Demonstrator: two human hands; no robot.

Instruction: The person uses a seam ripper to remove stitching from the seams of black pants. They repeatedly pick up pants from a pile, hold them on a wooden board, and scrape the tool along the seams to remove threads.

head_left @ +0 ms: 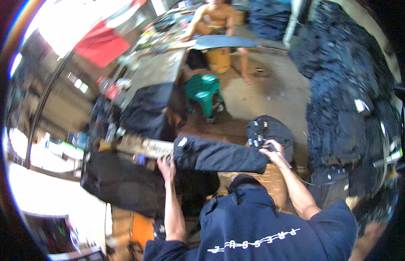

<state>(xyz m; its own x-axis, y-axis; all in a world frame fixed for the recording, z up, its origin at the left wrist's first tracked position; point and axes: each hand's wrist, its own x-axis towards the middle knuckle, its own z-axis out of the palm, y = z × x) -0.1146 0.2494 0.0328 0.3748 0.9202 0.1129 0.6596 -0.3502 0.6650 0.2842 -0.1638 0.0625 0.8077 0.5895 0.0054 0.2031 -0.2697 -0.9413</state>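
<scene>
A dark folded garment (220,155) lies stretched crosswise between both hands, its long axis running left to right: the left hand (166,165) presses its left end, fingers curled, while the right hand (272,153) grips its right end.

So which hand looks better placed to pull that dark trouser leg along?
Probably the right hand: it grips the free end of the dark trouser leg. The left hand rests at the other end, beside the board.
</scene>
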